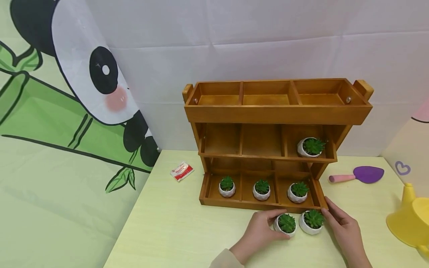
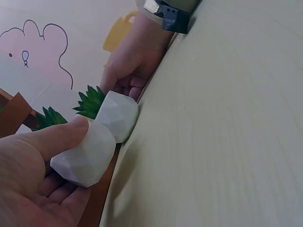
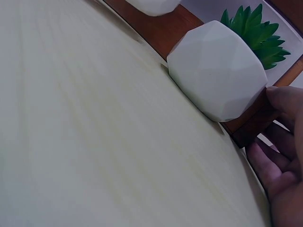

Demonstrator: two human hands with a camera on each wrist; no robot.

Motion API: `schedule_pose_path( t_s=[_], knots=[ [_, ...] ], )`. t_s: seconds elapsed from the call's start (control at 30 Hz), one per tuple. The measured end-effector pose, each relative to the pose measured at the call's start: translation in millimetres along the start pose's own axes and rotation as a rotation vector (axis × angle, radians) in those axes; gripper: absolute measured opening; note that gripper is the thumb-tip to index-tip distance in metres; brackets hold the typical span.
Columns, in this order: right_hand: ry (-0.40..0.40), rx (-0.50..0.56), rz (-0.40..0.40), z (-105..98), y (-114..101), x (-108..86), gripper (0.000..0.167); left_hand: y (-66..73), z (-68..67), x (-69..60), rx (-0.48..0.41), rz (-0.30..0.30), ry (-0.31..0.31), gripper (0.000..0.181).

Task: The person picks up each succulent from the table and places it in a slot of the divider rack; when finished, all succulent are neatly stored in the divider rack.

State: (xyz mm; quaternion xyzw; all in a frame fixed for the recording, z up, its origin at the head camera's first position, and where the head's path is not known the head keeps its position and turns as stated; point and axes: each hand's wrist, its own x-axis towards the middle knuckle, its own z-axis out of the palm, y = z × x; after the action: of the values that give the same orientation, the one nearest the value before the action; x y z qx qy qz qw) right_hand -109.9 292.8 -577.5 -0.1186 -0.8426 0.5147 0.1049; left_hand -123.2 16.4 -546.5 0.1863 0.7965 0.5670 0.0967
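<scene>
My left hand grips a small potted succulent with a faceted white pot, thumb on one side and fingers on the other. Beside it, another white-potted succulent stands in front of the wooden shelf. In the right wrist view, this second pot is close to the thumb of my right hand. That hand holds the shelf's lower front right corner. Three succulents sit in the bottom tier, one per compartment, and one succulent sits in the middle tier's right compartment.
A purple trowel with a pink handle lies right of the shelf. Farther right stands a yellow watering can. A small red and white packet lies to the left. A printed cloth hangs behind the table.
</scene>
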Motion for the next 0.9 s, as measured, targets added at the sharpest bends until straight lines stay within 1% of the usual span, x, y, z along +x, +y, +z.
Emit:
schedule_pose_path(
  t_s=[0.2,0.4,0.7,0.9],
  knots=[
    [-0.002,-0.002,0.005,0,0,-0.1,0.057,5.9,-11.2,-2.9,-0.064,-0.010,-0.005,0.065],
    [-0.011,0.005,0.007,-1,0,-0.3,0.057,11.7,-21.6,-2.6,-0.131,0.009,-0.023,0.064],
    [-0.010,0.014,0.011,-1,-1,-1.3,0.057,25.0,-38.6,-2.3,-0.158,0.012,-0.045,0.064],
    [-0.011,0.014,0.002,-1,0,-0.5,0.057,34.6,-53.2,-0.5,-0.140,0.002,-0.044,0.065]
  ],
)
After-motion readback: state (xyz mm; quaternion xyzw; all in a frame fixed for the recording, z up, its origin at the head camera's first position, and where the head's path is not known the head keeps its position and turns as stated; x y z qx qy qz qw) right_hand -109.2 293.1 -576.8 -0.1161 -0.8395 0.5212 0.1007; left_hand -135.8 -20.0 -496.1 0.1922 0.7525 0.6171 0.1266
